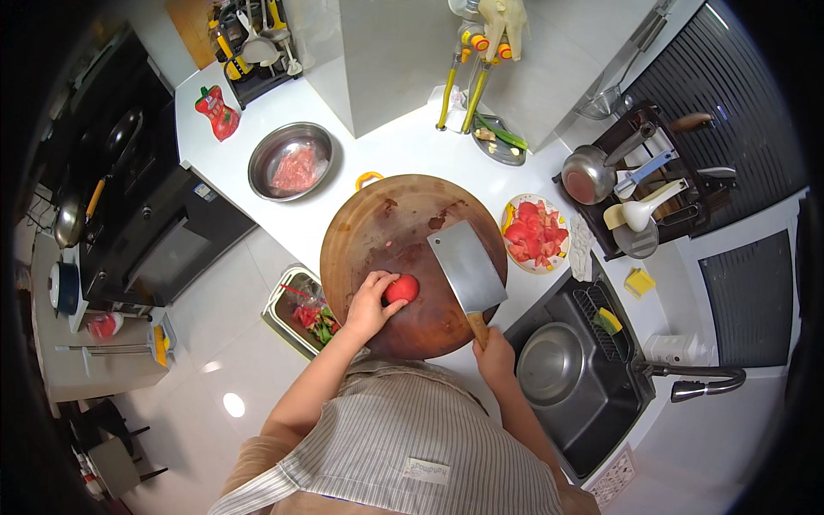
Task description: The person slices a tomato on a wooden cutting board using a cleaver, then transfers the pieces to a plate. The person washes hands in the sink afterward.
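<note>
A round wooden chopping board (412,257), wet and stained, lies on the white counter before me. My left hand (372,306) holds a red tomato (402,289) on the board, fingers and thumb at its sides. My right hand (496,355) grips the wooden handle of a cleaver (468,267); its broad steel blade lies flat over the board's right part, apart from the tomato. Cut tomato pieces (535,233) fill a patterned plate (524,264) just right of the board. Behind the board to the left, a steel bowl (255,172) holds raw meat (297,172) in clear plastic.
A dark sink (579,434) with a steel basin (551,364) is at the right. A waste bin (283,322) stands below left. A rack of utensils (698,187), a white cloth (581,248) and a small dish (499,151) with scallion border the counter. The stove (148,199) is far left.
</note>
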Demonstrator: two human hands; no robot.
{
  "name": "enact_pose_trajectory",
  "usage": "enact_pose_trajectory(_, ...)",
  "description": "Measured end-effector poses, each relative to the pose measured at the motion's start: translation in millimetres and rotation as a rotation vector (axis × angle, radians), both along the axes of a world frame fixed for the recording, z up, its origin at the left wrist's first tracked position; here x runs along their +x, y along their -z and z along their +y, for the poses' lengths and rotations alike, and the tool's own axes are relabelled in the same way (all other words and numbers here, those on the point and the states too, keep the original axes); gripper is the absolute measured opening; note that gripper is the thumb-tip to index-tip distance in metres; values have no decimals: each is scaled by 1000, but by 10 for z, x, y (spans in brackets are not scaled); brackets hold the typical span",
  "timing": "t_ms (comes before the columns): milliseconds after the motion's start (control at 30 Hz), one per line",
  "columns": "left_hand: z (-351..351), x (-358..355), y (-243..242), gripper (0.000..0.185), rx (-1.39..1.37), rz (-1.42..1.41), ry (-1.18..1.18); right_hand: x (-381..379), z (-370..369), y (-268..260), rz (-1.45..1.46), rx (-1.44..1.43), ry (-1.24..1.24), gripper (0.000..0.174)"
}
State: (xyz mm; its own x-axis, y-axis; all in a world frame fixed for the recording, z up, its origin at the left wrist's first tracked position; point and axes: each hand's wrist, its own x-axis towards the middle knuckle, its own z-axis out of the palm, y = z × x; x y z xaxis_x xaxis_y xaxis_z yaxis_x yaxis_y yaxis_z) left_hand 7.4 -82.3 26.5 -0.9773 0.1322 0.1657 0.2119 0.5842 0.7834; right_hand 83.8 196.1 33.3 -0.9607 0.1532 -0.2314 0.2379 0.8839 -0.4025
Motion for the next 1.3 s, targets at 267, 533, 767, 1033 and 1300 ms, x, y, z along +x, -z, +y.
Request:
enact_pose_trajectory(267,-53,90,184,45,128,27,-89,-192,-126,-694,-325,-996,259,26)
enact_pose_trajectory(533,42,135,286,41,184,99,-172,-203,-554,-1340,-668,-1094,231,29)
enact_pose_trajectory(767,19,139,272,40,198,82,-176,-228,-655,-1366,-720,-971,228,36)
enact_pose_trajectory(1033,6,133,264,37,180,85,-159,-262,-891,-1320,-654,-915,260,39)
enact_pose_trajectory(1300,-1,130,276,35,187,108,-157,-323,-930,-1147,-624,-885,210,44)
